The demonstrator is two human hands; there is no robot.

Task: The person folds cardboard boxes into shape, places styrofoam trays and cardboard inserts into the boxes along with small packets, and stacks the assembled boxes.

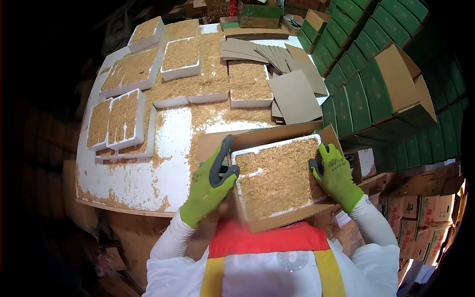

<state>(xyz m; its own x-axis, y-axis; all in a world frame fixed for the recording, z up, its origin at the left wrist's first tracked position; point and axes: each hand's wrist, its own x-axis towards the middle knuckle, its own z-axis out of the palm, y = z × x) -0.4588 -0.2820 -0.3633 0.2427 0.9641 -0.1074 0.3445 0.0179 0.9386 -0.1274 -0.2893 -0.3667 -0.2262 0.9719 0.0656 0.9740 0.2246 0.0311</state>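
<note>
A white foam tray [277, 173] filled with wood shavings sits inside an open cardboard box [290, 223] at the table's front edge, close to my body. My left hand [210, 179], in a green glove with grey fingertips, is at the left side of the tray and box, its thumb and fingers spread apart around the edge. At the tray's upper right corner, my right hand [334, 172], gloved the same way, has its thumb over the tray's edge and its fingers at the right wall of the box.
More shavings-filled trays [180, 57] stand on the white table [170, 133], with loose shavings strewn around them. Flat cardboard sheets [296, 96] lie behind the box. Green boxes [381, 89] are stacked along the right, and printed cartons [425, 222] stand at lower right.
</note>
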